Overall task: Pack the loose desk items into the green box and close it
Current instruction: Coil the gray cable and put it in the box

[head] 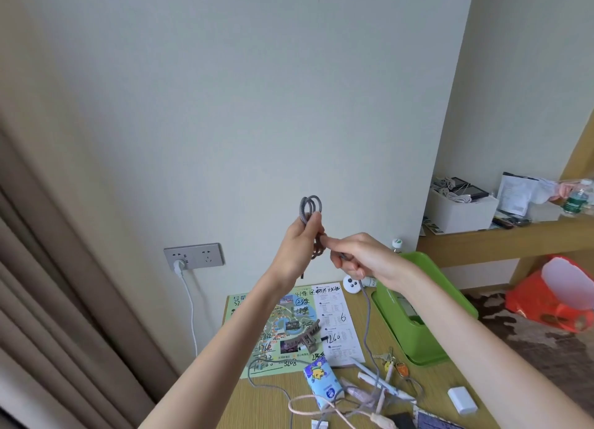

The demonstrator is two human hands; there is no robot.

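- Left hand (297, 235) was closed around a small coil of grey cable (311, 207), loops sticking up above the fingers.
- Right hand (356, 255) pinched the loose run just beside the coil; the rest hung down to the desk (450, 374).
- Green box (414, 313) stood open, right of the map (289, 325).
- Judgement: keep loops even, feed slack gently so the tail does not drag the keys (393, 362).

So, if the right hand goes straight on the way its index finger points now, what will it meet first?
The right hand points left, at the gray cable coil held in the left hand. It would meet that coil first; they look almost touching, though depth is unclear.
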